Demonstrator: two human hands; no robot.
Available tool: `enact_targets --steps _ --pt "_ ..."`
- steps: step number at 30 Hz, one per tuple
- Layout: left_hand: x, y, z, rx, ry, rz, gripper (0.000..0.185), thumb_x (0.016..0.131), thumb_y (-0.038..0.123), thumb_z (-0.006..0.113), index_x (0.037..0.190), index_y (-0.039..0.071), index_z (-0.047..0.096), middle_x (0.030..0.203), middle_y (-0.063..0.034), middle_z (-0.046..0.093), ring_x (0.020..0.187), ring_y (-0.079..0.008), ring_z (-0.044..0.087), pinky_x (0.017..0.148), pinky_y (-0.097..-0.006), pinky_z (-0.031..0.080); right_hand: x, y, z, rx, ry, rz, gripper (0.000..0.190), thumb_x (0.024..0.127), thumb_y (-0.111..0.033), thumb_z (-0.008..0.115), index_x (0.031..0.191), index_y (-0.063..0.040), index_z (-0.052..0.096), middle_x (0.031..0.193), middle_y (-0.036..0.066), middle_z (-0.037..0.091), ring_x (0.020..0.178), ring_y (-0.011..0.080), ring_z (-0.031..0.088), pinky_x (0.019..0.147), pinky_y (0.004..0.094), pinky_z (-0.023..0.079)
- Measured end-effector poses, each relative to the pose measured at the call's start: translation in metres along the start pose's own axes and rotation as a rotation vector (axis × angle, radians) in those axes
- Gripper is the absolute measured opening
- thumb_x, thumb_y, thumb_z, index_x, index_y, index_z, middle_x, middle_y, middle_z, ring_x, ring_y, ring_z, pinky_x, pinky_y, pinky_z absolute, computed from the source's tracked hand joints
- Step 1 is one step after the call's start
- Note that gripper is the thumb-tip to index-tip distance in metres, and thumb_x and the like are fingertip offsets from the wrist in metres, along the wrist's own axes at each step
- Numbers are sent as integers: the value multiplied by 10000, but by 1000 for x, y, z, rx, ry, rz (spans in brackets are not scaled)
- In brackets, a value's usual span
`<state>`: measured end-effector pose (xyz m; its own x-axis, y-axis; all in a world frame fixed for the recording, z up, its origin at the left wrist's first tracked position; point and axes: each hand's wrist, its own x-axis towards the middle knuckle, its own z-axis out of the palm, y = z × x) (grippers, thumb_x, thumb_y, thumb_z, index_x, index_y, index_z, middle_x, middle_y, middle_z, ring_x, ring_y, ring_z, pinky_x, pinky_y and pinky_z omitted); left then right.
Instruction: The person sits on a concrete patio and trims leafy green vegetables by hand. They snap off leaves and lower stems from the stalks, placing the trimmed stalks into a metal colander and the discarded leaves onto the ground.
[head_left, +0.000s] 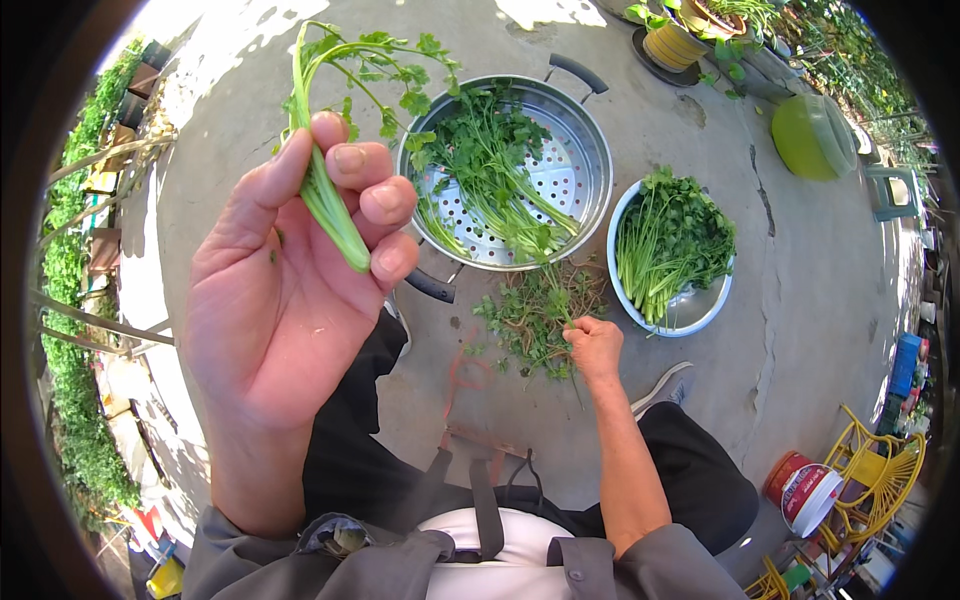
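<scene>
Close to the camera, my left hand (292, 285) grips a sprig of cilantro (330, 199), its pale stem base pointing down and its leaves arching over to the right. My right hand (596, 346) pinches a thin green stem (559, 304) above a pile of cilantro scraps and roots (525, 330) on the concrete. Behind the pile stands a perforated metal steamer pot (574, 176) with leafy cilantro bunches (487, 169) lying in it. To the right, a round basin with a pale rim (726, 296) holds a thick bunch of cilantro (667, 240).
Black handles (577, 73) stick out from the steamer pot. A shoe (664, 390) rests right of the scraps. Potted plants (675, 45), a green-filled tub (814, 139) and a small stool (892, 193) line the right side, with a red-and-white bucket (806, 491) beside a yellow chair (874, 465).
</scene>
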<state>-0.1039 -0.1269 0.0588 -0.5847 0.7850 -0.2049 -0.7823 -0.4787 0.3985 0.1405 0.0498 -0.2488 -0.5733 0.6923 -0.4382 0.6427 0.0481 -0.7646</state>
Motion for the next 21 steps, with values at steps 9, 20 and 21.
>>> enact_targets --steps 9,20,21 --pt "4 -7 0 -15 16 -21 209 1041 222 425 1173 77 497 948 -20 477 926 -209 449 731 -350 400 -15 19 17 19 -40 118 97 752 -69 692 814 -9 737 560 31 581 501 94 535 494 283 427" --pt "5 -7 -6 -18 -20 -20 239 1045 230 413 1202 73 501 990 -25 513 942 -213 451 734 -358 410 -18 21 13 573 -300 453 154 901 -89 578 966 7 679 718 16 600 544 116 556 437 265 432" --pt "5 -7 -6 -18 -15 -18 242 1046 230 412 1205 71 501 991 -26 514 942 -213 451 734 -358 411 -17 23 13 572 -303 463 153 904 -94 575 962 6 675 712 17 595 539 119 549 435 268 429"
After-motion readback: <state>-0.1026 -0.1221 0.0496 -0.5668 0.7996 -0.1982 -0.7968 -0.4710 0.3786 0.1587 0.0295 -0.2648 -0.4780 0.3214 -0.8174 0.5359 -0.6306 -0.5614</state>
